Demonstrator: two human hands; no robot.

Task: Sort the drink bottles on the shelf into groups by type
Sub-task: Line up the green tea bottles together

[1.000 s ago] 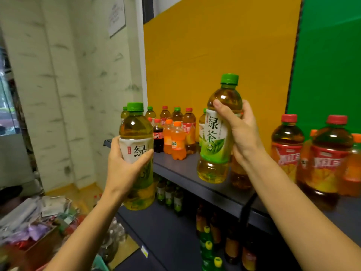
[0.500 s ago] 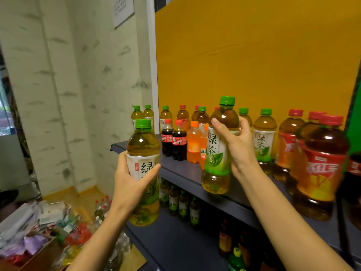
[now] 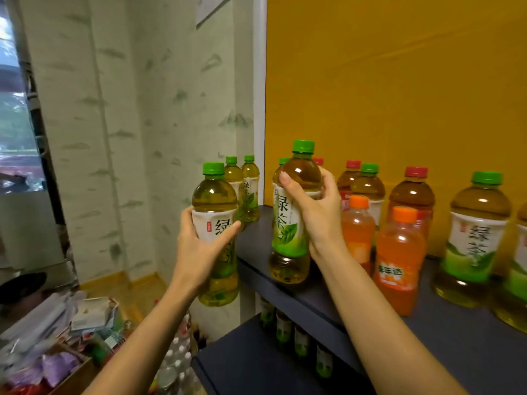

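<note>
Your left hand [image 3: 199, 252] and right hand [image 3: 316, 220], each clamped round a green tea bottle [image 3: 214, 195], now close on the green-capped pair [image 3: 242, 189] just beyond your left hand, so grouping looks under way.

Green-capped left tea bottle [image 3: 214, 195] upright mid-frame, just off the shelf's [image 3: 456, 337] end, right tea bottle [image 3: 288, 238] upright over its front edge.

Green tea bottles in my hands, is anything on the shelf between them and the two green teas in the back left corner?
Nothing visible. The shelf in front of the corner pair is bare; the left-hand bottle and right-hand bottle hang beside that gap. The orange sodas stand further right.
</note>
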